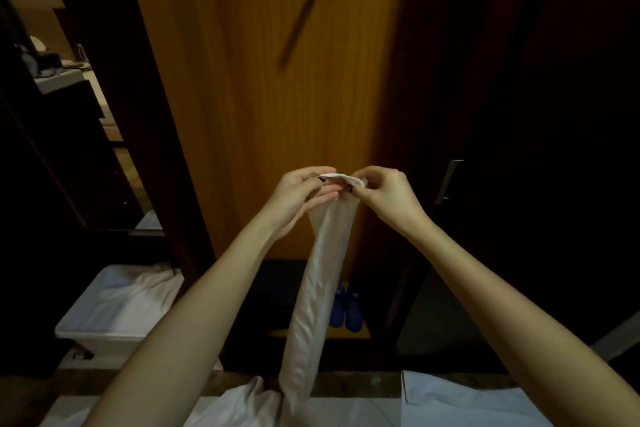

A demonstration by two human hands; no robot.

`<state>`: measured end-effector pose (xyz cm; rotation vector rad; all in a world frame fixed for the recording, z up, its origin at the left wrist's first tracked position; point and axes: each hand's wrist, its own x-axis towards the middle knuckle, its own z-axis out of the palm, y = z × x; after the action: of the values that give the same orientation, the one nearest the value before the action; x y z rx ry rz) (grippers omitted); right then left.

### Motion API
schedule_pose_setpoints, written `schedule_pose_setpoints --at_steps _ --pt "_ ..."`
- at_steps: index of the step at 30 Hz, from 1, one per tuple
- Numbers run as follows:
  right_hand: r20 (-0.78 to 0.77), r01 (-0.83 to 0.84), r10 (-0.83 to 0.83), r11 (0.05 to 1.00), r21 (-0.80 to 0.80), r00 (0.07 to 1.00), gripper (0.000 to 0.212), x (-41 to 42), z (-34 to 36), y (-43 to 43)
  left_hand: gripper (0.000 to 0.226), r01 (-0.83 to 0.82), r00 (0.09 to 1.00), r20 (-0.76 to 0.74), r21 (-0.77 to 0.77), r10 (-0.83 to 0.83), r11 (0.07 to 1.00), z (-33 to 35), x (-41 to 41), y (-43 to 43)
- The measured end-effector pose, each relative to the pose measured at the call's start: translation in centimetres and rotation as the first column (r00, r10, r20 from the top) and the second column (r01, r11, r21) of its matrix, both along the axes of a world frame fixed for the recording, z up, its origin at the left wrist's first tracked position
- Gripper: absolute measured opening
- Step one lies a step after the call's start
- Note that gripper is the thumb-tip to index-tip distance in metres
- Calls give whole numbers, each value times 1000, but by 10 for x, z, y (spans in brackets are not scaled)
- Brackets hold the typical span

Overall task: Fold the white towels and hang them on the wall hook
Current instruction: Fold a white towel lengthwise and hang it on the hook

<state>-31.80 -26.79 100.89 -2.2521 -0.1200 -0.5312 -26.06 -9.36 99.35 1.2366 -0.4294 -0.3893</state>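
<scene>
Pinching the white towel (323,274) top, left hand (298,198) and right hand (389,199); its lower end cut off

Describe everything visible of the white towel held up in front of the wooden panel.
The white towel is plain, smooth-looking cloth, gathered lengthwise into a narrow strip. It hangs almost vertical, slanting slightly left toward the bottom. The left hand and right hand pinch its top edge, close together. Its lower end reaches the white fabric at the picture's bottom; contact there is unclear.
</scene>
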Motion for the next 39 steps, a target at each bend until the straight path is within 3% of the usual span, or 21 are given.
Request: schedule_pose_setpoints --at_steps 3,7,12,19,25,31,39 --pt "31 16 -17 999 30 999 13 -2 4 -6 17 -73 982 186 201 36 977 2 -2 0" --pt "-25 -54 57 994 98 998 11 -10 11 -17 11 -360 828 561 494 26 792 -3 5 0" --pt "-60 -97 111 976 193 992 10 -17 23 -38 19 -283 878 477 581 -37 763 -14 8 8" --pt "-121 24 -13 996 90 993 15 -24 20 -75 22 -243 881 460 643 -112 726 -1 14 12" --pt "-109 62 -61 998 3 992 17 -27 17 -80 9 -506 747 659 652 -91 565 12 18 8" --pt "-42 100 -98 995 31 994 12 -34 29 -88 12 -307 878 478 510 32 803 30 4 3" --pt "17 136 -137 987 83 990 11 -43 34 -91 23 -341 813 577 353 84 872 49 -4 -1"
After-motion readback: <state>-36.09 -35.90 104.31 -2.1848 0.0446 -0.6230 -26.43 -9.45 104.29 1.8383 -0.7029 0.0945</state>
